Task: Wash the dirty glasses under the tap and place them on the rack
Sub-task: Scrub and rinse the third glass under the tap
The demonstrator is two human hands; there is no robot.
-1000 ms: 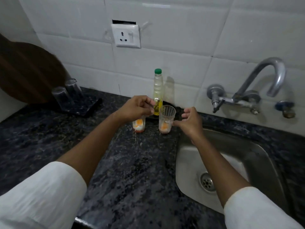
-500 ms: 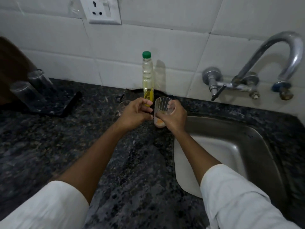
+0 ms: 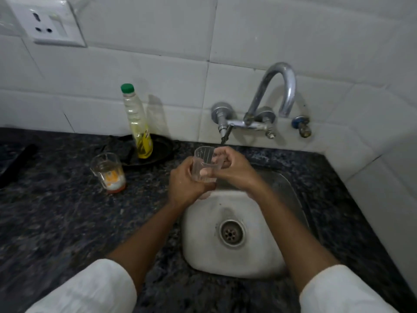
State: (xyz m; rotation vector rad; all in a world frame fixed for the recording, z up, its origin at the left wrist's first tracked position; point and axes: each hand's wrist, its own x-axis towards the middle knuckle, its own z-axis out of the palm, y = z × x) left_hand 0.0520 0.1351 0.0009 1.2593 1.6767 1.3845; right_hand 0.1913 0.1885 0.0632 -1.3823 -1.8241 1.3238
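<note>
- The glass [image 3: 204, 164] being washed sits in the middle of the frame, held upright over the back-left corner of the sink [image 3: 291, 195], so any drips should land in the basin and not on the counter.
- Left hand [image 3: 186, 182] is wrapped around the lower half from the left, fingers curled on it. Looks like that's the hand doing the holding.
- Right hand [image 3: 232, 169] comes in from the right with its fingers curled against the glass near the rim. Whether a finger is actually inside it, I can't tell.
- The glass isn't under the tap [image 3: 274, 93] yet. The spout opens further right and higher up in the frame, and I don't see any water running, so I'd guess the rinse hasn't started.
- Second glass [image 3: 108, 171] waits on the counter at middle left, well apart from the hands, with orange and white gunk in the bottom. Clearly next in line.
- Behind it, upper left of center, a bottle [image 3: 137, 123] with a green cap and yellow liquid stands on a dark dish, within easy reach.
- A wall socket [image 3: 48, 24] sits in the top left corner.
</note>
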